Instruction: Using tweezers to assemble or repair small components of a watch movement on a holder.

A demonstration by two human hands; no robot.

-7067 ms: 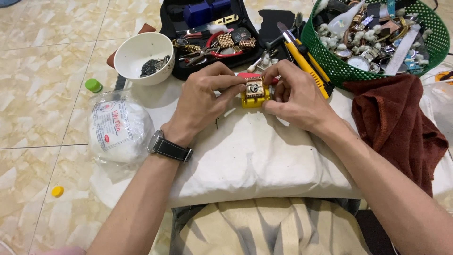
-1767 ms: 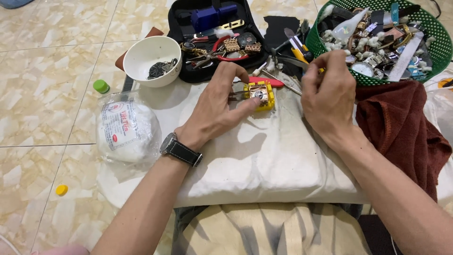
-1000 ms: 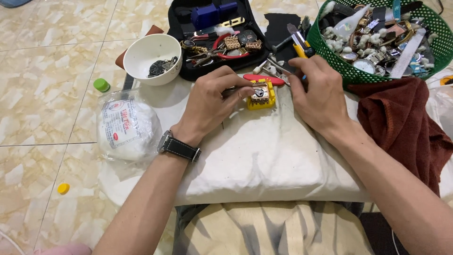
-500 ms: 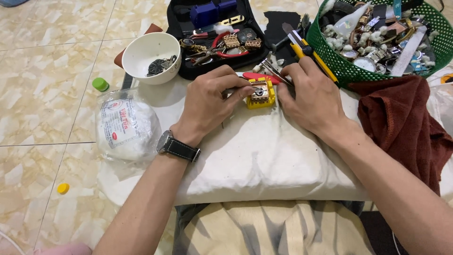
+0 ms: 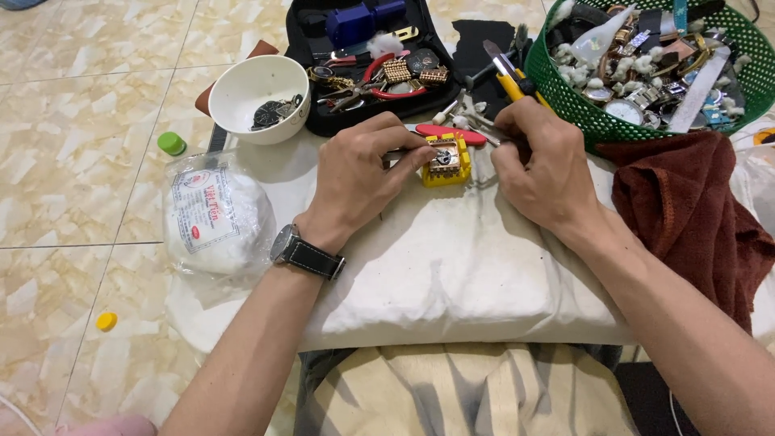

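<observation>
A small yellow watch holder (image 5: 446, 162) with a watch case clamped in it sits on the white cushion (image 5: 452, 266). My left hand (image 5: 359, 173), a black-strapped watch on its wrist, grips the holder's left side between thumb and fingers. My right hand (image 5: 537, 161) rests just right of the holder. Its curled fingers pinch a thin metal tool (image 5: 487, 139) lying beside the holder. A red-handled tool (image 5: 452, 132) lies right behind the holder.
Behind the cushion are a white bowl (image 5: 258, 93) of small parts, an open black tool case (image 5: 367, 56) and a yellow utility knife (image 5: 510, 74). A green basket (image 5: 597, 121) of watches and a dark red cloth (image 5: 694, 218) sit right. A bag of cotton (image 5: 214, 218) lies left.
My right hand came down from the basket side and settled next to the holder on the thin tool. My left hand has stayed on the holder.
</observation>
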